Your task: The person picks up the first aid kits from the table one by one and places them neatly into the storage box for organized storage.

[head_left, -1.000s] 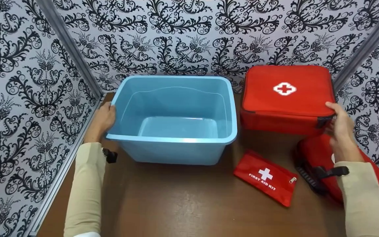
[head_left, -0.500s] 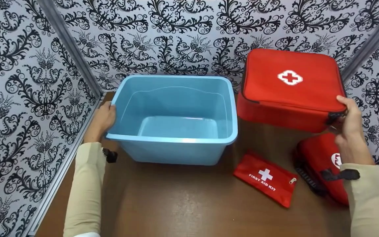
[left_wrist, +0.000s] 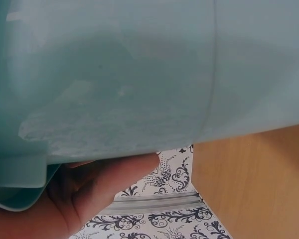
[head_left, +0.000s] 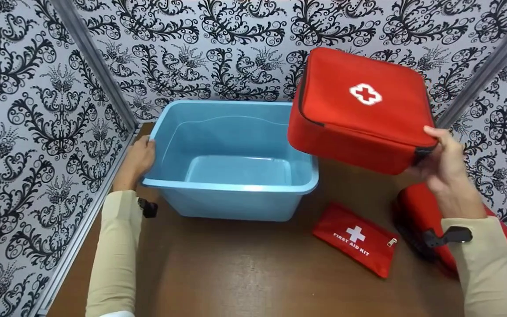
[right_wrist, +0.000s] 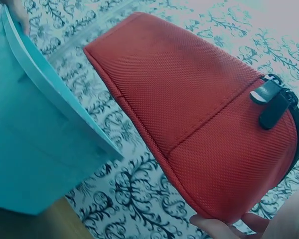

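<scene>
The bag (head_left: 359,114) was held tilted above the bench (head_left: 244,273), its near right corner pinched between the thumb and fingers of the right hand (head_left: 449,165). The far right corner of the tub (head_left: 236,204) was hidden by it in the head view; a gap was shown between them at the right wrist. The tub's left rim was gripped by the left hand (head_left: 139,159). The pouch (head_left: 354,242) was laid between the tub and the other bag (head_left: 423,211), which was partly covered by the right sleeve (head_left: 482,255).

Booth (head_left: 16,145) with scroll-patterned walls (head_left: 244,66)
</scene>
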A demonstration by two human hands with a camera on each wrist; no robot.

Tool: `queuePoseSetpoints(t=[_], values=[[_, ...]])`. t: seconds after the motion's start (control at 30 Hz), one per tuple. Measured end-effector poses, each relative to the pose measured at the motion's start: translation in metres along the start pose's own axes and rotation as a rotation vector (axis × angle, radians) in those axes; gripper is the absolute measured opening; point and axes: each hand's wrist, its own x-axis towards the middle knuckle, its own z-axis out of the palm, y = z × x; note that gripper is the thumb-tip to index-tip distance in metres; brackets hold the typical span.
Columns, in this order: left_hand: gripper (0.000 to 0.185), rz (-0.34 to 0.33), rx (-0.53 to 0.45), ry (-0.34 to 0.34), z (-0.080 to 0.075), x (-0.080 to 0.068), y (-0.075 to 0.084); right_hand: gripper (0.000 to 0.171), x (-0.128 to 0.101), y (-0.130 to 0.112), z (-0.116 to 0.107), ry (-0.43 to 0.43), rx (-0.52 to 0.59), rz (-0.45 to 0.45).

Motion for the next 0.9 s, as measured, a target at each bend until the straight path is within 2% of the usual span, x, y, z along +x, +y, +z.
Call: queuePoseSetpoints(t=[0.27,0.57,0.77,0.9], values=[[0.059,-0.027,-0.014,-0.021,-0.001,-0.001,0.001,0.027,-0.002,0.009,0.021,-0.101,-0.101,0.044],[0.059,-0.020,-0.014,-0.011,0.000,-0.001,0.000,0.038,0.007,0.027,0.036,-0.114,-0.244,0.104],[0.058,-0.007,-0.021,0.002,0.000,-0.002,0.000,0.028,0.009,0.034,0.052,-0.154,-0.248,0.127],[0.057,0.033,-0.016,0.020,0.000,-0.002,-0.001,0.023,0.012,0.038,0.063,-0.173,-0.281,0.132]])
